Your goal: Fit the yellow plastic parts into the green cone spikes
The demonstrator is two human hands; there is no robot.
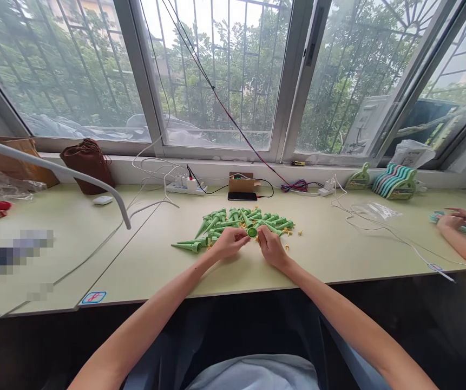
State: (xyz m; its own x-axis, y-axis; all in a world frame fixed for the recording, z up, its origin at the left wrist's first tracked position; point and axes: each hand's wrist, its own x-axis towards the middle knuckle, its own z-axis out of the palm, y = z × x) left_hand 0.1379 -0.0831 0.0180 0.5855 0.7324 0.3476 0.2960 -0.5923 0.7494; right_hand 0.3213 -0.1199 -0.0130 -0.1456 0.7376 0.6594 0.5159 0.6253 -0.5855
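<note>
A green plastic cone spike (252, 232) points its round hollow end toward me, between my two hands. My left hand (233, 241) pinches it from the left side. Close against its right side is my right hand (271, 246), fingers closed; what is between those fingertips is hidden. Just beyond lies a pile of similar green cone spikes (216, 218), their narrow tips pointing various ways. One spike (188, 246) rests apart at the left. Small yellow plastic pieces (300, 233) are scattered among and beside the spikes.
Behind the pile are a black phone (242, 196), a cardboard box (241, 184) and a power strip (184, 186). Cables trail across the tabletop (143, 260). At right, another person's hands (455, 219) work near a row of plastic pieces (395, 183). A brown pouch (87, 165) stands left.
</note>
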